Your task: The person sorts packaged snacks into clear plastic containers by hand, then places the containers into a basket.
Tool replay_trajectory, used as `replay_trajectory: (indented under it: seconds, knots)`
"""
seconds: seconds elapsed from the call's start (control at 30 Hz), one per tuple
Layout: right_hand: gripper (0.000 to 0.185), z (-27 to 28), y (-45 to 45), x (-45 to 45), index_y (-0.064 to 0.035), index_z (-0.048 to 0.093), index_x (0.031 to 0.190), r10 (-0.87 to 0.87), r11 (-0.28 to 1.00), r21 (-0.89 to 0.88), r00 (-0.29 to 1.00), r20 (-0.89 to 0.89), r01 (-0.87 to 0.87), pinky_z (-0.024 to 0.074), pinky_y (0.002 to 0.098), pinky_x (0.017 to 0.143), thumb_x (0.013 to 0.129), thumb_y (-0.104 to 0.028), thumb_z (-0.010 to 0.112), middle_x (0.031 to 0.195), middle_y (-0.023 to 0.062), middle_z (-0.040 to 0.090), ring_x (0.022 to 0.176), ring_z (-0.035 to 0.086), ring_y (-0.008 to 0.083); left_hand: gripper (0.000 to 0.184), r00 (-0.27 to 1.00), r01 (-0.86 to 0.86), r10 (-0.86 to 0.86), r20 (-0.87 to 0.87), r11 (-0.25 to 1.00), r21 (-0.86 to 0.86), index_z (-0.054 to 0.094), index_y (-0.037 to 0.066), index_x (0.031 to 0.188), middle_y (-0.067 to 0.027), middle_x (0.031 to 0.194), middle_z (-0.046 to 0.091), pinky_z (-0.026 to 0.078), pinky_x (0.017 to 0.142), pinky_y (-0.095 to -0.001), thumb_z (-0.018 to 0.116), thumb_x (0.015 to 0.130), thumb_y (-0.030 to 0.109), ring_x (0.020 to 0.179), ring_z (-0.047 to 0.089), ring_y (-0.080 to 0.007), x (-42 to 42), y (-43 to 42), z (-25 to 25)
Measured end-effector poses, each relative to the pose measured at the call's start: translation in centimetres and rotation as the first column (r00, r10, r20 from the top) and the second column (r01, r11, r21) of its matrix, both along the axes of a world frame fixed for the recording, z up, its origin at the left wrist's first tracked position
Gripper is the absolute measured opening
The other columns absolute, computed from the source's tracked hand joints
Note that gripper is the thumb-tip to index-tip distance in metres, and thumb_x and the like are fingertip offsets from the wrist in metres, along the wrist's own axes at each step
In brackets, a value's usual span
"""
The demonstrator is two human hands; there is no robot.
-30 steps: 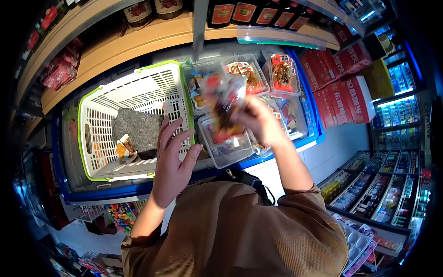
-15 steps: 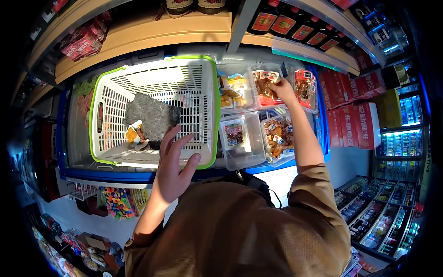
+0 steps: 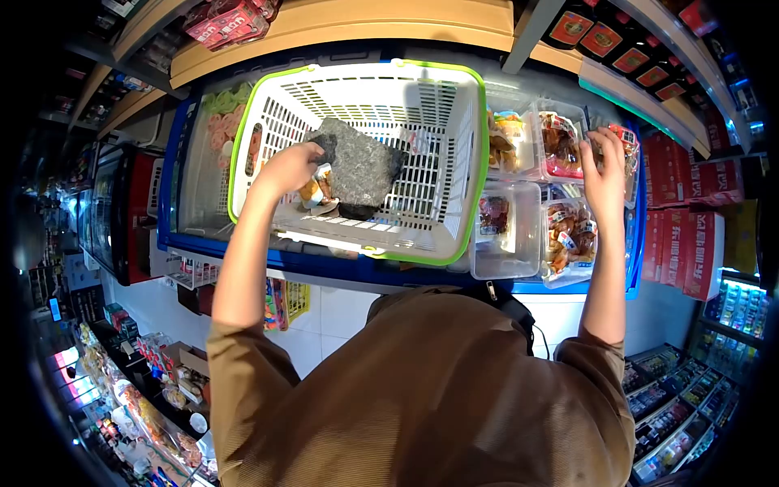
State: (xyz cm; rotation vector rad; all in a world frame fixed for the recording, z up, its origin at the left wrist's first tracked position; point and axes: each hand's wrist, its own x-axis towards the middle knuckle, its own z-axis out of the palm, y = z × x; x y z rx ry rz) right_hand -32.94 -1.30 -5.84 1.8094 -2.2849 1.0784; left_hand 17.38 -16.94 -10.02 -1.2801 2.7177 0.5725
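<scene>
My left hand [image 3: 290,166] is inside the white basket with a green rim [image 3: 480,162], its fingers curled together at the left edge of a dark grey, stone-like slab [image 3: 363,166]. What they grip, if anything, is hidden. A small snack packet [image 3: 318,191] leans against the slab just below those fingers. My right hand [image 3: 604,166] is over the right-hand tub of red snack packets [image 3: 626,140], fingers apart and nothing visible in them. Beside it stands a clear tub of dark brown snack packets [image 3: 560,146].
A tub of yellowish packets [image 3: 507,142], a tub with a small dark packet [image 3: 493,215] and one of brown packets [image 3: 570,235] adjoin the basket. Wooden shelving [image 3: 349,28] runs behind. Red boxes [image 3: 680,247] are stacked at right.
My left hand has moved leftward within the basket to the slab's left edge, and its fingers have curled. My right hand has left the brown packets and shifted right, fingers spreading. The view has turned.
</scene>
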Motion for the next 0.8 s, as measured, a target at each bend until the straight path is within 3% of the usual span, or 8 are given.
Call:
replay_trajectory:
  seconds: [0.13, 0.27, 0.37, 0.43, 0.53, 0.63, 0.73, 0.8]
  knots:
    - [0.027, 4.6, 3.7, 4.4, -0.0055, 0.062, 0.115, 0.071, 0.997, 0.006, 0.991, 0.116, -0.072, 0.0410, 0.0375, 0.103, 0.092, -0.017, 0.066, 0.137, 0.0153, 0.050, 0.126, 0.050, 0.0304, 0.024, 0.955, 0.295, -0.280, 0.101, 0.937, -0.189, 0.071, 0.015, 0.084, -0.0104, 0.090, 0.067, 0.051, 0.076, -0.0430, 0.066, 0.076, 0.036, 0.087, 0.064, -0.0313, -1.8, 0.3, -2.6]
    - [0.030, 4.4, 6.5, 5.4, -0.0065, 0.061, 0.119, 0.098, 0.993, 0.040, 0.979, 0.179, -0.107, 0.0407, 0.0373, 0.103, 0.090, -0.013, 0.066, 0.142, 0.0161, 0.046, 0.130, 0.047, 0.0308, 0.027, 0.877, 0.342, -0.275, 0.394, 0.933, -0.111, 0.072, 0.013, 0.093, -0.0129, 0.094, 0.068, 0.051, 0.080, -0.0423, 0.065, 0.079, 0.034, 0.092, 0.064, -0.0297, -4.2, 0.7, -0.2]
    - [0.033, 3.5, 7.8, 5.3, -0.0071, 0.059, 0.121, 0.092, 0.992, 0.064, 0.971, 0.221, -0.108, 0.0463, 0.0357, 0.098, 0.089, -0.009, 0.066, 0.144, 0.0162, 0.044, 0.131, 0.047, 0.0295, 0.034, 0.763, 0.273, -0.333, 0.554, 0.943, 0.191, 0.062, 0.012, 0.109, -0.0102, 0.118, 0.062, 0.038, 0.104, -0.0443, 0.063, 0.077, 0.003, 0.119, 0.053, -0.0294, -1.7, -4.2, -8.7]
    - [0.033, 3.1, 8.4, 5.3, -0.0070, 0.059, 0.121, 0.086, 0.992, 0.062, 0.960, 0.266, -0.106, 0.0490, 0.0344, 0.095, 0.089, -0.007, 0.066, 0.144, 0.0159, 0.043, 0.130, 0.048, 0.0279, 0.028, 0.754, 0.269, -0.319, 0.574, 0.947, 0.173, 0.064, 0.008, 0.107, -0.0126, 0.113, 0.064, 0.043, 0.096, -0.0432, 0.062, 0.080, 0.013, 0.110, 0.058, -0.0303, -3.3, -2.9, -5.2]
    - [0.031, 2.2, 8.8, 5.4, -0.0066, 0.059, 0.119, 0.088, 0.992, 0.057, 0.929, 0.359, -0.115, 0.0502, 0.0301, 0.087, 0.089, -0.004, 0.064, 0.145, 0.0150, 0.043, 0.115, 0.056, 0.0217, 0.035, 0.865, 0.228, -0.228, 0.446, 0.972, 0.055, 0.069, 0.005, 0.100, -0.0133, 0.099, 0.068, 0.051, 0.082, -0.0404, 0.066, 0.082, 0.035, 0.094, 0.064, -0.0281, -4.0, 0.0, -1.0]
    - [0.028, 2.7, 8.7, 6.1, -0.0061, 0.060, 0.117, 0.074, 0.990, 0.068, 0.865, 0.496, -0.123, 0.0494, 0.0264, 0.081, 0.089, -0.001, 0.063, 0.144, 0.0140, 0.044, 0.099, 0.061, 0.0156, 0.033, 0.899, 0.238, -0.204, 0.388, 0.970, -0.041, 0.069, 0.006, 0.098, -0.0137, 0.096, 0.067, 0.050, 0.083, -0.0413, 0.068, 0.079, 0.033, 0.093, 0.064, -0.0285, -2.6, -0.3, -2.4]
    - [0.027, 3.1, 8.5, 6.7, -0.0045, 0.060, 0.115, 0.099, 0.990, 0.050, 0.889, 0.447, -0.135, 0.0490, 0.0257, 0.080, 0.089, -0.002, 0.064, 0.140, 0.0136, 0.048, 0.095, 0.061, 0.0142, 0.016, 0.953, 0.188, -0.161, 0.255, 0.978, -0.087, 0.067, 0.003, 0.093, -0.0188, 0.097, 0.063, 0.052, 0.081, -0.0436, 0.057, 0.080, 0.005, 0.093, 0.063, -0.0359, -2.4, -0.8, -1.4]
    - [0.026, 3.6, 8.3, 7.3, -0.0025, 0.060, 0.114, 0.127, 0.988, 0.024, 0.904, 0.409, -0.150, 0.0487, 0.0256, 0.079, 0.089, -0.003, 0.064, 0.136, 0.0132, 0.051, 0.093, 0.061, 0.0139, 0.010, 0.982, 0.175, -0.179, -0.055, 0.982, -0.075, 0.066, 0.002, 0.087, -0.0182, 0.092, 0.062, 0.050, 0.078, -0.0417, 0.060, 0.080, 0.006, 0.086, 0.062, -0.0362, 0.9, -5.4, -5.7]
